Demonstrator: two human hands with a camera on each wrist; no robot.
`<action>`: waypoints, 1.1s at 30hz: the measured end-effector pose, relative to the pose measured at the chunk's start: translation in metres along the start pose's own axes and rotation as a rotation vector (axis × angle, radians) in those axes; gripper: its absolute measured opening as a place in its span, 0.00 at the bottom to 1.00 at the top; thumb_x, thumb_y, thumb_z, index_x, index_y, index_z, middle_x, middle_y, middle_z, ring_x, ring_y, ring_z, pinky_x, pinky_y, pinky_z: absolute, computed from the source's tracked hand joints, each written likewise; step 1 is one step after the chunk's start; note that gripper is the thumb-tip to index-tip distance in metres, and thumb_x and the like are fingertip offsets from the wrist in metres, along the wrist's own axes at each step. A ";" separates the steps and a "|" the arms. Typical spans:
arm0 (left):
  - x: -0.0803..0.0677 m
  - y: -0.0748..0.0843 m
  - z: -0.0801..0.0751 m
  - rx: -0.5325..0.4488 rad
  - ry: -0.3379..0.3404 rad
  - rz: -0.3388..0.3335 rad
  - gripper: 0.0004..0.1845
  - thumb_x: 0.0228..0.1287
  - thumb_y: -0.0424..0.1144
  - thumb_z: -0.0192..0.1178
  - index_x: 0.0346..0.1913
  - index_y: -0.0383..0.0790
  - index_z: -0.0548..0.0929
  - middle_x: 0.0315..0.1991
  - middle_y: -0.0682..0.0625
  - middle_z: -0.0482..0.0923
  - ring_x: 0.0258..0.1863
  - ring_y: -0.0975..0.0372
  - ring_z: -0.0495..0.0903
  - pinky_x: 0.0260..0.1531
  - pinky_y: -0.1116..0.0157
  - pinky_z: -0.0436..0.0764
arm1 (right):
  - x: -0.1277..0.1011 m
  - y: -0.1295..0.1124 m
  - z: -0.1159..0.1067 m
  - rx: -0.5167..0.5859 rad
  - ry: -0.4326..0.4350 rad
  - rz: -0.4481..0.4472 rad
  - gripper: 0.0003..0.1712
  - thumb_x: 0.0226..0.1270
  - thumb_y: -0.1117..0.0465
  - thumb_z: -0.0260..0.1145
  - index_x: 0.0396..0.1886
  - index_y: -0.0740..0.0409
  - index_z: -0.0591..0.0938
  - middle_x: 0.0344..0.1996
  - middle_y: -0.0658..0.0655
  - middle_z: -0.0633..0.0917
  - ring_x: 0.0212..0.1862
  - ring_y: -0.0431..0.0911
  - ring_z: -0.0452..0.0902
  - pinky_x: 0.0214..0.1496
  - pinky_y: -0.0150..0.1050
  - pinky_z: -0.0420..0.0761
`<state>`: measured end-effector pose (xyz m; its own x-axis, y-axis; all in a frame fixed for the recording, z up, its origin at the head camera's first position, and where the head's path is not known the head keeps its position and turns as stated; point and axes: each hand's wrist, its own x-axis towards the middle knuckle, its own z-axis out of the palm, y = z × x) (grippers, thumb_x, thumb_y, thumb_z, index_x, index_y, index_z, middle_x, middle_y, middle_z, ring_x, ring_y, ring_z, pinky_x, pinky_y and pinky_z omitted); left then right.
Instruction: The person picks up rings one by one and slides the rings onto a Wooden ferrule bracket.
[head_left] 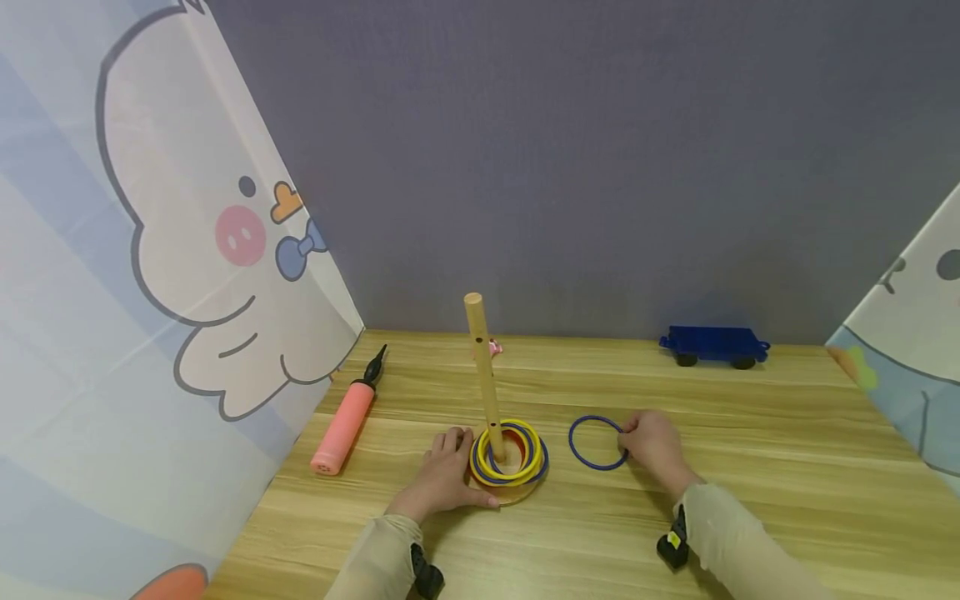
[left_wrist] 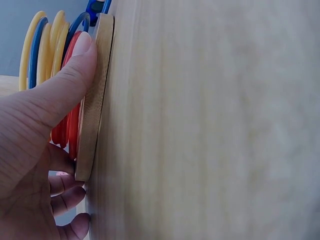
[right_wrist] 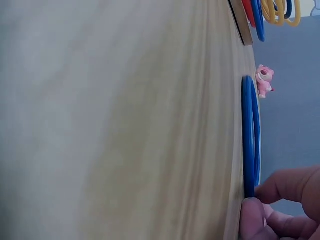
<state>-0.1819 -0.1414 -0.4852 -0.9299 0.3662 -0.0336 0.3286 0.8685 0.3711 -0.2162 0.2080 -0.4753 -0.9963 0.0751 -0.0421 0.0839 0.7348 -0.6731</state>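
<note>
Right grip (head_left: 654, 446) pinching blue ring (head_left: 596, 442); left grip (head_left: 448, 475) flat against wooden base (left_wrist: 95, 100)

One wooden peg stand (head_left: 486, 392), one loose blue ring (head_left: 596, 442), one pink pump (head_left: 344, 426), one blue toy wagon (head_left: 714, 344).

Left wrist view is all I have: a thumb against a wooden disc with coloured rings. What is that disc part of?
Observer: It is the base of a ring-toss toy; an upright wooden peg rises from it, and the stacked rings lie around the peg.
Operator: Where is the other hand?
Observer: The right hand is on the table to the right of the base, pinching a loose blue ring that lies flat.
Operator: Anything else on the table?
Observer: A pink hand pump lies at the left, a blue toy wagon stands by the back wall.
</note>
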 end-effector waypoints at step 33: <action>-0.001 0.000 -0.002 0.007 0.014 0.019 0.66 0.39 0.71 0.71 0.73 0.28 0.59 0.66 0.36 0.58 0.65 0.43 0.56 0.57 0.42 0.65 | -0.030 -0.013 -0.032 0.478 -0.399 -0.086 0.12 0.66 0.70 0.62 0.41 0.80 0.79 0.24 0.57 0.82 0.26 0.44 0.79 0.30 0.40 0.82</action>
<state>-0.1809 -0.1421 -0.4831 -0.9257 0.3780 -0.0136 0.3474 0.8639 0.3646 -0.1866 0.2177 -0.4423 -0.9374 -0.2963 -0.1832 0.0768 0.3372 -0.9383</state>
